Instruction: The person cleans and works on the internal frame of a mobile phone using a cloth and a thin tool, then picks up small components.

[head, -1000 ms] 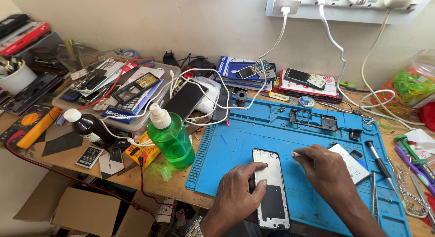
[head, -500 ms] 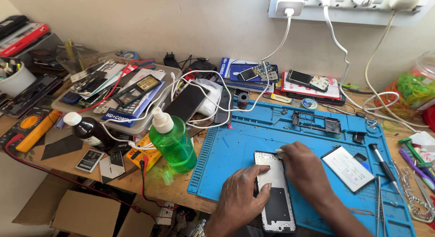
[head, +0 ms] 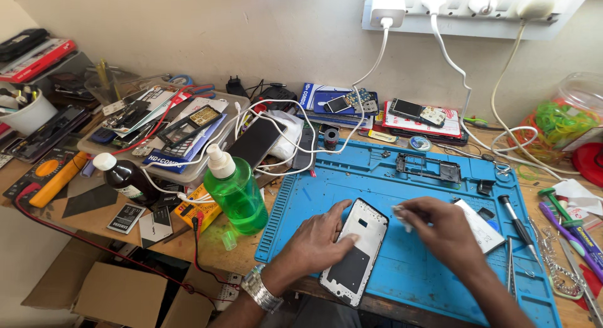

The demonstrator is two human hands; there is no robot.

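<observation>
Since the earlier frame, the right hand is lifting off the phone frame, fingers pinching a small white swab. Lying lower centre on the blue mat, long axis tilting upper right, the frame is being pressed flat by the nearer left hand, fingers spread.

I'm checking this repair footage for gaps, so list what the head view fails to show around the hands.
- Lower left part of the phone frame: covered by the left hand.
- Small white item in the right hand: too small to identify, mostly inside the grip.
- White battery: near end hidden behind the right hand.
- Blue mat: near edge covered by the forearms.
</observation>
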